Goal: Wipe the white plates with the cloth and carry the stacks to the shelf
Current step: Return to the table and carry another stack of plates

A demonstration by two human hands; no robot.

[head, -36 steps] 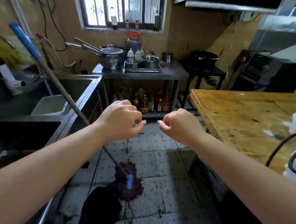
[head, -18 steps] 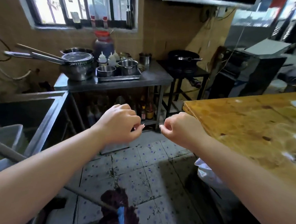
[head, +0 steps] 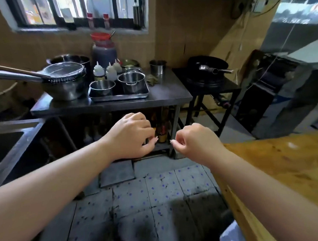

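Note:
Both of my arms reach forward over the tiled floor. My left hand is curled into a loose fist with nothing in it. My right hand is curled the same way, a short gap to the right of the left one, and holds nothing. No white plates, cloth or shelf for the stacks are in view.
A wooden table runs along the right. Ahead stands a steel table with pots and squeeze bottles on a tray, bottles stored beneath. A black wok sits on a dark stand. A steel sink is at left.
The view has swung right and upward: the mop and its handle have left the frame and the steel table is closer. Both hands stay curled side by side.

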